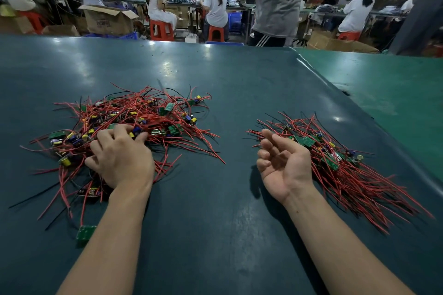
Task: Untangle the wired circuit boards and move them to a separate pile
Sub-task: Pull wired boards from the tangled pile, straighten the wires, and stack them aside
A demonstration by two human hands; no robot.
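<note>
Circuit boards [124, 122]: left hand [121, 155] grip pinching into tangle; right hand [282, 163] slack, empty beside sorted pile [340, 163], ready to receive.

One head-worn wide-angle view, looking forward and down — close over a dark green table [215, 74], workshop beyond its far edge.

The red print on the open cardboard box [109, 20] is too blurred to read.
</note>
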